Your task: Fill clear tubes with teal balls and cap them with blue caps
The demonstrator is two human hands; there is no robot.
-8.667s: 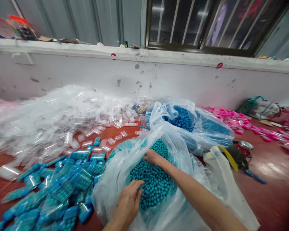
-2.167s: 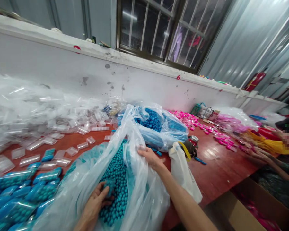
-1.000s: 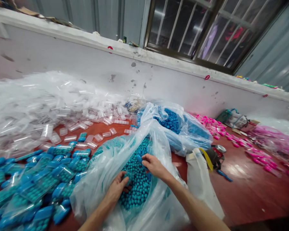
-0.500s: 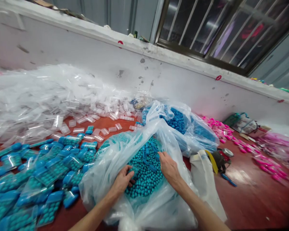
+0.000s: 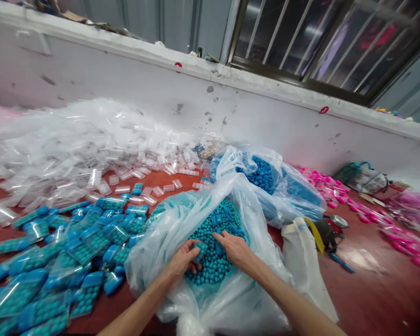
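Note:
A clear plastic bag (image 5: 161, 252) stands open in front of me, full of small teal beads (image 5: 210, 268). Several blue plastic caps (image 5: 227, 212) lie on the beads towards the far side. My left hand (image 5: 185, 257) is at the left of the beads, fingers curled around a small clear case (image 5: 200, 251) with teal beads in it. Over the middle of the beads is my right hand (image 5: 235, 248), its fingertips drawn in close to the case. A blue piece shows below those fingers; whether they grip it is unclear.
Bead-filled cases with blue caps (image 5: 87, 242) lie heaped at left. Behind them is a pile of clear cases (image 5: 101, 140). A bag of blue parts (image 5: 259, 175) stands behind. At right are a white cloth-like piece (image 5: 306, 266), a tape dispenser (image 5: 327, 233) and pink pieces (image 5: 364, 210).
My right hand has moved left, from the caps at the beads' right side towards the case. The left hand still holds the case. The whole view has shifted slightly.

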